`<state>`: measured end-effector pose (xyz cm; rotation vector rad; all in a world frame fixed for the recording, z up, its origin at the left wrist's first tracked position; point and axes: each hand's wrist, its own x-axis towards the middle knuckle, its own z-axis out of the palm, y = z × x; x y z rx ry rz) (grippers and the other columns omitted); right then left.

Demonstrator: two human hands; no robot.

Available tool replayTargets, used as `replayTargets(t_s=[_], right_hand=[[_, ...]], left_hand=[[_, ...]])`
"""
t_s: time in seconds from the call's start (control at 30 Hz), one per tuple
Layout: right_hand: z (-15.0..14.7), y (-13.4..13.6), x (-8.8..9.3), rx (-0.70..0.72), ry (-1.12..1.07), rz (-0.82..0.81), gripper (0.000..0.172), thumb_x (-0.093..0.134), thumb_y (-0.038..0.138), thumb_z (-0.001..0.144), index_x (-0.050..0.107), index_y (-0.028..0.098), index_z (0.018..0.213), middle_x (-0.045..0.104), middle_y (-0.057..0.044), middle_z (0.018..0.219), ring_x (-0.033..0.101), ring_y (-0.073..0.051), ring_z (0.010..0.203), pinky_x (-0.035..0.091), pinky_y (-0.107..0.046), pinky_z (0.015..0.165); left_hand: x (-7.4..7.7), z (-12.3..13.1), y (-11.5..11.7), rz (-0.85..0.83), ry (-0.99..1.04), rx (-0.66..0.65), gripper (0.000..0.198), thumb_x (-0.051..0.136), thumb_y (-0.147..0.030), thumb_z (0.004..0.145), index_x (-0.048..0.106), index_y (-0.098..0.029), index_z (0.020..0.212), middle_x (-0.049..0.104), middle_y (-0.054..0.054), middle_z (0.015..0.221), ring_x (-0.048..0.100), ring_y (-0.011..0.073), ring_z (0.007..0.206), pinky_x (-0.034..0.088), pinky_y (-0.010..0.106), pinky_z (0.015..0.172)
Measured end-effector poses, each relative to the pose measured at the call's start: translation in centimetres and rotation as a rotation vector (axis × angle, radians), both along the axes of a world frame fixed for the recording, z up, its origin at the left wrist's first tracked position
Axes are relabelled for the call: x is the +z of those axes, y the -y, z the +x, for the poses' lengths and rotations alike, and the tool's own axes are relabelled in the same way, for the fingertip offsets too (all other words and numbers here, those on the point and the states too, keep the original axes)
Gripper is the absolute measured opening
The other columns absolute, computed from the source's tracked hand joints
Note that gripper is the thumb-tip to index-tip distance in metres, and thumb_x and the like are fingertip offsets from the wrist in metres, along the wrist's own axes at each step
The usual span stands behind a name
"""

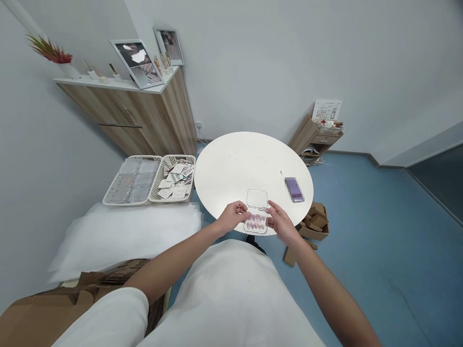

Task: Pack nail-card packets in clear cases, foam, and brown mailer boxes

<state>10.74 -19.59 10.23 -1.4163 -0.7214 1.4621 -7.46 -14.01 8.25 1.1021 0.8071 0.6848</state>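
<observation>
A small clear plastic case (256, 231) lies at the near edge of the round white table (249, 159), its lid (257, 197) raised away from me. Inside it sit two rows of press-on nails (256, 225), pinkish with gold and purple tones. My left hand (233, 217) grips the case's left side, with the thumb over the rim near the upper row. On the opposite side, my right hand (282, 224) has its thumb and fingers around the right edge, close to the hinge. Its lower fingers are partly hidden.
A purple pixelated object (294, 189) lies on the table's right. Left of the table are a basket of cards and packets (154, 197), a basket of clear packs (108, 200) and white sheets (133, 236). A carton of small boxes (320, 234) stands right, on the floor.
</observation>
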Motion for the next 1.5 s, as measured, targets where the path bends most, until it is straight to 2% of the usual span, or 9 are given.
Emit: replayTargets(t_s=[0.07,0.2,0.4,0.57,0.87,1.07,1.2,1.33,1.5], right_hand=[[0.2,-0.9,0.2,0.005,-0.049,-0.03,0.054,0.058,0.045,0.071,0.044,0.026,0.12,0.062,-0.005,0.105,0.061,-0.014,0.071,0.048,-0.031,0.068],[0.0,-1.7,0.1,-0.004,-0.036,0.017,0.05,0.062,0.04,0.069,0.05,0.023,0.114,0.064,-0.006,0.104,0.061,-0.015,0.07,0.048,-0.031,0.065],[-0.8,-1.5,-0.7,-0.026,-0.051,0.045,0.045,0.064,0.039,0.067,0.054,0.024,0.108,0.062,-0.005,0.107,0.061,-0.018,0.083,0.049,-0.03,0.067],[-1.3,-1.3,-1.7,-0.095,-0.008,0.083,0.043,0.063,0.038,0.066,0.054,0.025,0.106,0.062,-0.006,0.106,0.059,-0.015,0.079,0.047,-0.028,0.063],[-2.0,-1.2,-2.3,-0.11,-0.038,0.103,0.031,0.065,0.036,0.064,0.061,0.023,0.092,0.062,-0.005,0.103,0.058,-0.016,0.082,0.047,-0.03,0.068],[-2.4,-1.3,-2.0,-0.122,-0.071,0.114,0.023,0.065,0.032,0.063,0.064,0.022,0.084,0.064,-0.004,0.097,0.058,-0.017,0.078,0.046,-0.029,0.064],[-2.3,-1.3,-2.3,-0.136,-0.085,0.09,0.024,0.062,0.028,0.062,0.065,0.021,0.085,0.066,-0.004,0.092,0.059,-0.018,0.077,0.047,-0.03,0.063],[-2.2,-1.3,-2.4,-0.133,-0.141,0.096,0.027,0.056,0.032,0.067,0.066,0.018,0.087,0.066,-0.007,0.094,0.059,-0.021,0.085,0.048,-0.034,0.071],[-2.2,-0.8,-2.3,-0.154,-0.114,0.092,0.041,0.061,0.034,0.067,0.057,0.024,0.106,0.056,-0.005,0.116,0.055,-0.021,0.1,0.047,-0.032,0.078]], left_hand=[[0.0,0.0,-0.1,-0.016,0.015,0.0,0.028,0.069,-0.034,0.063,0.05,-0.015,0.073,0.053,-0.002,0.065,0.051,0.008,0.06,0.043,0.023,0.058],[-0.4,0.0,-0.1,-0.115,0.076,-0.014,0.03,0.069,-0.035,0.064,0.048,-0.015,0.075,0.054,-0.002,0.065,0.053,0.0082,0.06,0.043,0.023,0.06],[-1.1,-0.6,0.1,-0.293,0.126,-0.021,0.032,0.066,-0.041,0.068,0.051,-0.015,0.082,0.06,0.003,0.076,0.057,0.0106,0.065,0.043,0.023,0.06],[-1.5,-1.0,0.1,-0.382,0.17,-0.056,0.029,0.062,-0.042,0.071,0.056,-0.016,0.083,0.06,0.003,0.077,0.057,0.009,0.063,0.044,0.022,0.06],[-2.2,-1.1,0.0,-0.434,0.21,0.017,0.028,0.063,-0.039,0.071,0.058,-0.016,0.085,0.061,0.004,0.081,0.057,0.0104,0.067,0.046,0.025,0.064],[-2.0,-1.3,0.0,-0.476,0.253,0.001,0.036,0.057,-0.048,0.073,0.057,-0.017,0.092,0.06,0.008,0.086,0.058,0.0138,0.072,0.047,0.027,0.065],[-1.5,-1.6,0.0,-0.47,0.262,-0.022,0.039,0.055,-0.05,0.073,0.056,-0.018,0.095,0.06,0.008,0.091,0.058,0.0151,0.077,0.047,0.027,0.065],[-1.5,-1.9,0.0,-0.45,0.237,-0.049,0.038,0.059,-0.046,0.072,0.056,-0.02,0.099,0.06,0.009,0.096,0.058,0.0149,0.079,0.047,0.028,0.068],[-2.4,-1.8,0.0,-0.378,0.122,-0.037,0.042,0.068,-0.035,0.067,0.054,-0.018,0.102,0.06,0.006,0.088,0.059,0.0132,0.075,0.046,0.03,0.071]])
